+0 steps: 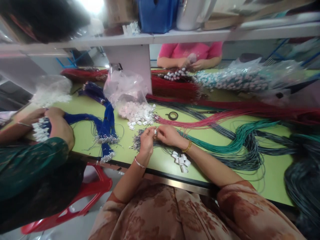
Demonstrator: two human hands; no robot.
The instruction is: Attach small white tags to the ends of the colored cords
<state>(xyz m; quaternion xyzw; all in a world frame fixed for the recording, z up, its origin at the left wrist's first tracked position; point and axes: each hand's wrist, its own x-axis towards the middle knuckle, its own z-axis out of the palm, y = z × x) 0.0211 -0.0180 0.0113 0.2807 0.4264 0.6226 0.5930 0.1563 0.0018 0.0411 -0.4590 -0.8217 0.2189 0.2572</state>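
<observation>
My left hand [147, 140] and my right hand [169, 136] meet over the table. A small white plastic connector [155, 131] shows between the fingertips, pinched by my left hand. My right hand's fingers are closed right beside it; what they hold is too small to make out. Under and beside my hands lies a bundle of grey wires [212, 156], its metal-tipped ends [136, 141] to the left of my left hand. A small heap of white connectors [180, 160] lies below my right wrist. More white connectors [136, 113] spill from a clear plastic bag [125, 83] beyond my hands.
Green wires [225, 146] and red wires [197, 124] run to the right. A black tape roll [173, 115] lies beyond my hands. At left, a co-worker's hands [53, 118] work at blue wires [106, 120]; another person [190, 53] sits opposite. A shelf [160, 38] spans above.
</observation>
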